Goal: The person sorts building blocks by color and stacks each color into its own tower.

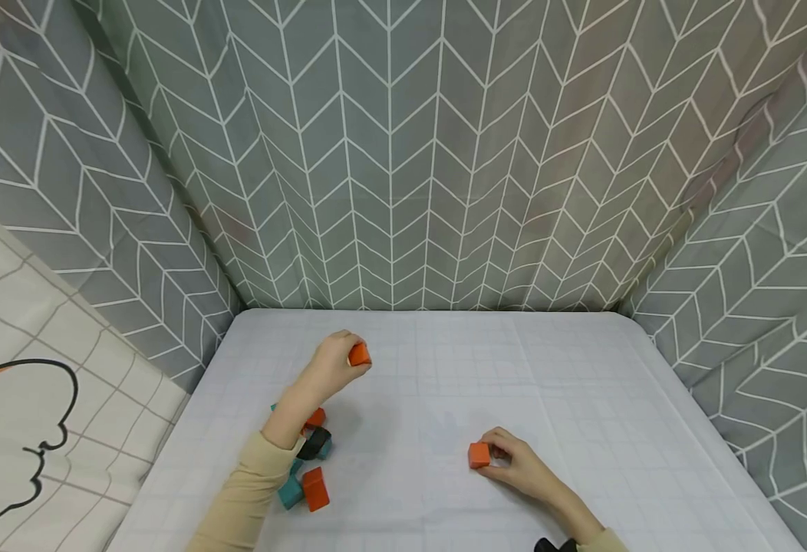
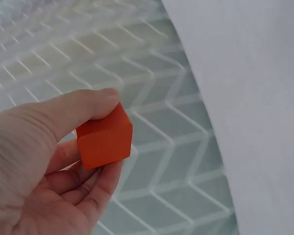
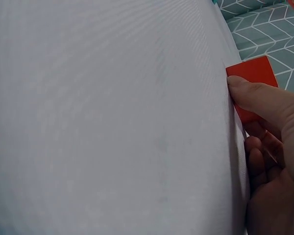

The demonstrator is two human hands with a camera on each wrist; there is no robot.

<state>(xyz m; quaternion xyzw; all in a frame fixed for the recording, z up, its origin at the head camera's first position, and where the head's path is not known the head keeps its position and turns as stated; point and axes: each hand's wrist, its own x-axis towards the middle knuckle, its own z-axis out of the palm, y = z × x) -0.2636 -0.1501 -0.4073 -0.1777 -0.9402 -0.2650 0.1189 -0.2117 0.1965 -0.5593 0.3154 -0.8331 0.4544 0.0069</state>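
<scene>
An orange block (image 1: 360, 354) is pinched between the thumb and fingers of my left hand (image 1: 331, 369), which is raised over the far left part of the table. The left wrist view shows that orange block (image 2: 106, 139) up close, thumb on top and fingers beneath. Lower and to the right, my right hand (image 1: 519, 464) pinches a second orange block (image 1: 479, 455). In the right wrist view this orange block (image 3: 252, 71) sits at the white cloth; whether it touches the cloth I cannot tell. The two held blocks are well apart.
Under and beside my left forearm lie several loose blocks, among them a teal block (image 1: 291, 492) and an orange block (image 1: 316, 489); the arm hides part of this group. A white cloth (image 1: 417, 491) covers the table. Grey patterned curtains (image 1: 390, 153) stand behind and at the sides.
</scene>
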